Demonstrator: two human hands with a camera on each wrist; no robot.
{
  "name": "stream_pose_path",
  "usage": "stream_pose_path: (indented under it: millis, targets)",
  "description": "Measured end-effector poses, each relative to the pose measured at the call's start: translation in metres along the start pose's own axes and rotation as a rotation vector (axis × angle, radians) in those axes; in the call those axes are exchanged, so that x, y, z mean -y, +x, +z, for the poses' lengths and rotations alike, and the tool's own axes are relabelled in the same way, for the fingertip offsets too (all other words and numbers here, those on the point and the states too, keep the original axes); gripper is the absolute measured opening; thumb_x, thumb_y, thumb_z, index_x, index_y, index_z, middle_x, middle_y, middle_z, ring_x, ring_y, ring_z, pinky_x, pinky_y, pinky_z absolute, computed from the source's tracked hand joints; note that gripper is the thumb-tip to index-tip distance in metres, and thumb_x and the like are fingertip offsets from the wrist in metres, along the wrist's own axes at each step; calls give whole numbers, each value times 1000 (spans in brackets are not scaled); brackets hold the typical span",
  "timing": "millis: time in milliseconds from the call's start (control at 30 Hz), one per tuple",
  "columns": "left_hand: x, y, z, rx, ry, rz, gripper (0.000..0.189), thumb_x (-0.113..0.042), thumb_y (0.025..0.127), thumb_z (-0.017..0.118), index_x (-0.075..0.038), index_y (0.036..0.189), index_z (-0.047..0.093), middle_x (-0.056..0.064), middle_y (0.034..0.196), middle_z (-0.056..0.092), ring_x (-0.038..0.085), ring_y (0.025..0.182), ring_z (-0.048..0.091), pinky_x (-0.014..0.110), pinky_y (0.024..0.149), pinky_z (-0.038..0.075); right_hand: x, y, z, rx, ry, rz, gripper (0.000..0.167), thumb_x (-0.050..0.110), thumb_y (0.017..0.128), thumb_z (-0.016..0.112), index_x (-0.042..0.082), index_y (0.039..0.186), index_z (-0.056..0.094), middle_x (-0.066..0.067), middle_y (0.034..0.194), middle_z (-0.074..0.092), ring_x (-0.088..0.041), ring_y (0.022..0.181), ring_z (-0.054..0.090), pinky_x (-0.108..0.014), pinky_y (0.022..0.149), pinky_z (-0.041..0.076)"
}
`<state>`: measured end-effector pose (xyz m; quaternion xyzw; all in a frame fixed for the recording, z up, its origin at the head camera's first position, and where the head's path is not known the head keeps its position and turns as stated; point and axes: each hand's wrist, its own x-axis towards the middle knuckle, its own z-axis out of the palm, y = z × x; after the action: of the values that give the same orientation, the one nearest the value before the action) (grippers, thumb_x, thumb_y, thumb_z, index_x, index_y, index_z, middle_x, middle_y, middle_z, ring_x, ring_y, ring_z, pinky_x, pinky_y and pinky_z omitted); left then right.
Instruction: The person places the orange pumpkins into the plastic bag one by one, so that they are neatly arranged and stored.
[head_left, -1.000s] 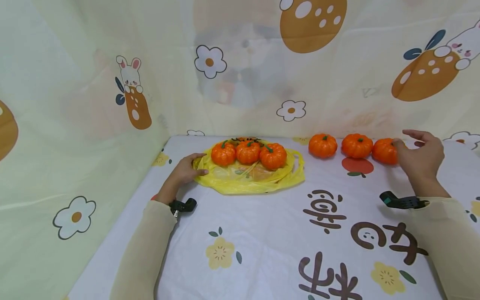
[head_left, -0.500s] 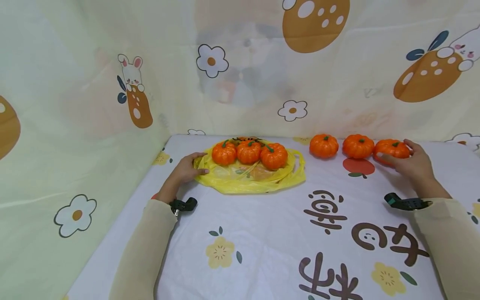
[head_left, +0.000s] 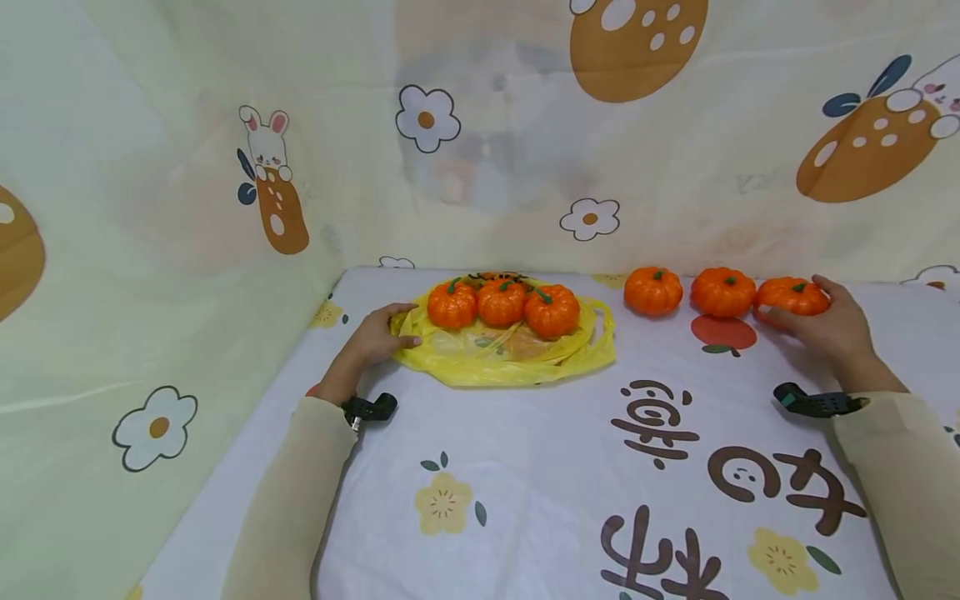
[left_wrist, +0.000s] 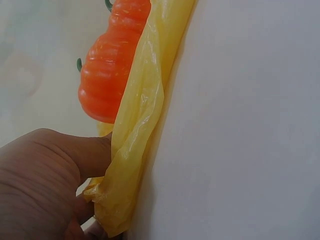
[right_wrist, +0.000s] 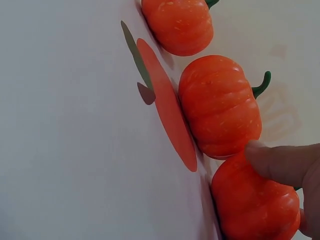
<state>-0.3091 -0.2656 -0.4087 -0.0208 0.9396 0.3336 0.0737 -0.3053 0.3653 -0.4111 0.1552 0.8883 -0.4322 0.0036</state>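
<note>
Printed pale cloth covers the wall (head_left: 495, 50) and the table (head_left: 540, 450). Head view: left of centre, I log the left hand (head_left: 373, 336) holding the left edge of a yellow bag (head_left: 495, 372), three pumpkins (head_left: 502, 302) lying on it. At right, the right hand (head_left: 836, 327), fingers spread and raised a second ago, now has thumb and fingers round the end pumpkin (head_left: 791, 295); two neighbours (head_left: 723, 292) continue that row leftward. Left wrist view: lower left, thumb and fingers pinch the gathered bag edge. Right wrist view: lower right, the thumb lies across the end pumpkin; I cannot tell whether it touches the next one, just above. My reading: work has passed from reach to grasp, and the end pumpkin appears to rest on the table, not yet lifted.
</note>
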Motion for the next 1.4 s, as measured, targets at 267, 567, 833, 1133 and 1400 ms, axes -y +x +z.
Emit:
stream_pose_path:
  millis: [267, 567, 833, 1133, 1400]
  targets:
    - [-1, 0, -1, -3, -14, 16, 66, -28, 87, 75, -20, 147, 46, 12, 158, 36, 34, 148, 29, 53, 123, 20, -7, 6, 0, -18, -29, 4, 119, 72, 82, 57, 6, 157, -6, -32, 161, -4, -56, 145, 8, -70, 110, 27]
    - [-2, -1, -2, 6, -7, 0, 67, -28, 88, 74, -20, 148, 45, 13, 159, 34, 34, 148, 28, 54, 122, 20, -3, 5, 3, -19, -44, 10, 112, 66, 86, 57, 4, 157, -5, -32, 161, -4, -55, 146, 7, -69, 110, 27]
    - [-3, -3, 0, 5, -18, -8, 66, -28, 88, 74, -22, 147, 46, 11, 159, 34, 34, 148, 28, 54, 122, 21, -2, 2, 3, -17, -27, 20, 110, 63, 88, 57, 4, 157, -5, -31, 161, -5, -55, 146, 6, -68, 111, 26]
    - [-3, -1, -1, 5, -18, -15, 66, -28, 88, 74, -22, 147, 46, 11, 160, 34, 33, 148, 28, 54, 122, 20, -2, 1, 1, -37, 23, 14, 114, 66, 86, 58, 6, 157, -8, -29, 162, -7, -54, 147, 6, -68, 111, 26]
    - [-1, 0, -1, 12, -13, -13, 67, -29, 88, 74, -21, 147, 45, 12, 160, 33, 34, 148, 27, 55, 122, 20, 3, -2, -1, -42, 37, 15, 111, 63, 88, 57, 6, 157, -7, -28, 162, -7, -52, 148, 6, -66, 112, 27]
